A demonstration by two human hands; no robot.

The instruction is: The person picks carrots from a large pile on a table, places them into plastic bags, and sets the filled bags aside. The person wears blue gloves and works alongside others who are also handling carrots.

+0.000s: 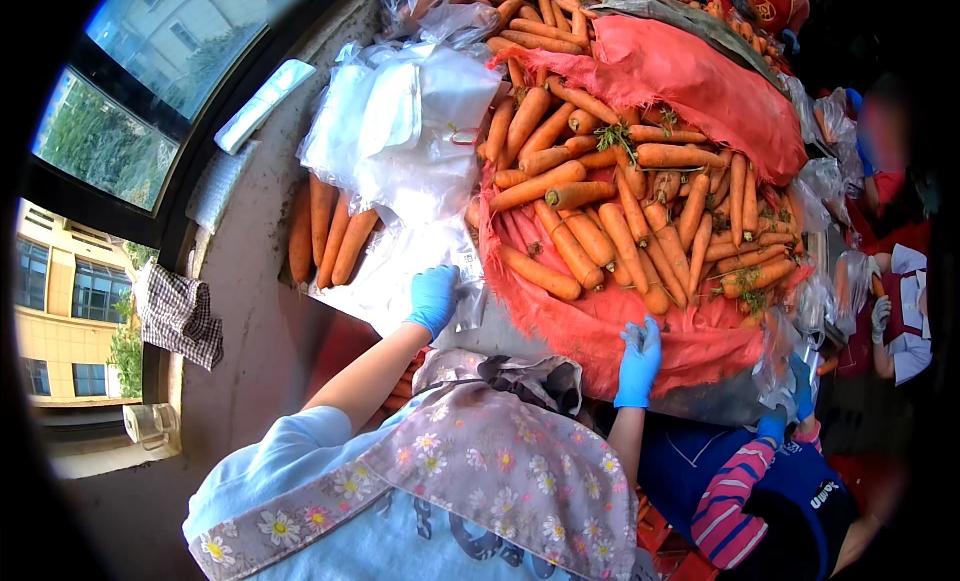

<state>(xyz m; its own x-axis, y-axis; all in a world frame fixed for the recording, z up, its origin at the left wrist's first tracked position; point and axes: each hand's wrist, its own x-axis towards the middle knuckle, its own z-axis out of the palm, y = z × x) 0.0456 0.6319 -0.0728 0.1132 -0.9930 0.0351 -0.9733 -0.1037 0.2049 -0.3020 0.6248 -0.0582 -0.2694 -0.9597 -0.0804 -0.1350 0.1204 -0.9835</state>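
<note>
My left hand [433,299], in a blue glove, rests with curled fingers at the edge of clear plastic bags [450,243] on the metal table; whether it grips one is hard to see. My right hand [639,359], also blue-gloved, is raised palm up with bent fingers beside the near edge of an opened red woven sack [592,344]. No carrot shows in it. Many orange carrots [570,243] lie heaped on the sack, some with green tops. A thick stack of clear bags [390,115] lies to the left of the heap, with several carrots [341,239] in a row below it.
A window ledge [247,206] on the left bears a folded plastic packet [262,108], a checked cloth [180,314] and a glass mug [150,423]. A co-worker in striped sleeves [731,498] handles a plastic bag at the right. Other people stand farther right.
</note>
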